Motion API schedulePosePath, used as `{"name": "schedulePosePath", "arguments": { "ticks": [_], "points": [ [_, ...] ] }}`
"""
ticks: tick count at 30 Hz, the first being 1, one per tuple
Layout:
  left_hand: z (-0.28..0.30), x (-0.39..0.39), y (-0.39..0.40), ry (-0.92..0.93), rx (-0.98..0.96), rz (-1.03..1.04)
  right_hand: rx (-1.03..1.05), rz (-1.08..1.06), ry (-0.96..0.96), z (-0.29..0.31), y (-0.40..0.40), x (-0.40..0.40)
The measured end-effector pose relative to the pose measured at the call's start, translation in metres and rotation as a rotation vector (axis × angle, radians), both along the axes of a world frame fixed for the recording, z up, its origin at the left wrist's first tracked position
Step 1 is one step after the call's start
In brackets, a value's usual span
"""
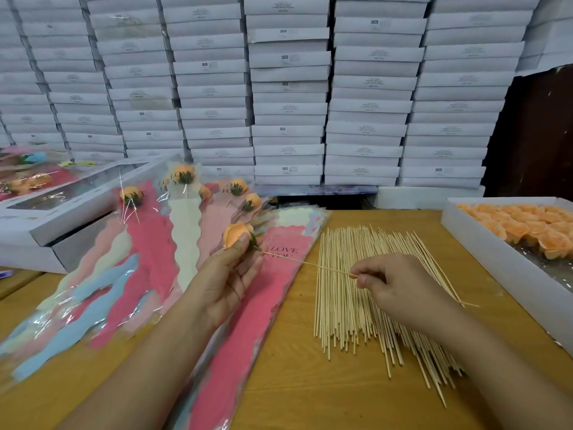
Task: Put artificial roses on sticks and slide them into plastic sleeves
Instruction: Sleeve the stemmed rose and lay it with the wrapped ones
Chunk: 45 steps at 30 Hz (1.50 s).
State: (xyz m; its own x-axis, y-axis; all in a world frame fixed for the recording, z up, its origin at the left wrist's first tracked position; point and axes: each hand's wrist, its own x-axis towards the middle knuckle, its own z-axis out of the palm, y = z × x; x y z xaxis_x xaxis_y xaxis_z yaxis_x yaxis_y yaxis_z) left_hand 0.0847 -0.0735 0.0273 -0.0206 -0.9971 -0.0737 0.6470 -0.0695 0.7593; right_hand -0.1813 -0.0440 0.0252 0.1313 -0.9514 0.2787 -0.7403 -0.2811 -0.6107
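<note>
1. The left hand [226, 274] pinches an orange rose [237, 235] by its green base, fingers curled round it.
2. The right hand [393, 290] pinches one stick [310, 263], whose tip meets the rose's base, so this rose looks only just mounted or about to be.
3. Below lies an empty pink sleeve [263, 305] reading "LOVE YOU".
4. Behind it, several sleeved roses [183, 178] look finished.
5. A pile of sticks [350, 305] and a box of loose roses [527, 231] suggest much remains.
</note>
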Motion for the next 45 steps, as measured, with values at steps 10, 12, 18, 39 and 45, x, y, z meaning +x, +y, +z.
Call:
{"name": "schedulePosePath", "arguments": {
  "ticks": [10, 12, 18, 39, 45],
  "points": [
    [0.0, -0.001, 0.001, 0.016, 0.013, -0.005, -0.008, -0.011, -0.006, -0.004, -0.003, -0.001],
    [0.0, -0.001, 0.001, 0.013, 0.016, -0.005, 0.0, -0.013, -0.004, -0.005, -0.003, -0.001],
    [-0.002, -0.001, 0.001, 0.01, 0.015, -0.01, 0.016, -0.025, 0.011, -0.005, -0.003, 0.0],
    [-0.002, -0.003, 0.001, 0.018, 0.048, 0.007, 0.045, -0.004, 0.01, -0.004, 0.001, 0.005],
    [-0.004, -0.002, 0.0, 0.069, 0.042, 0.006, 0.045, -0.006, -0.058, -0.01, 0.003, 0.012]
  ]
}}
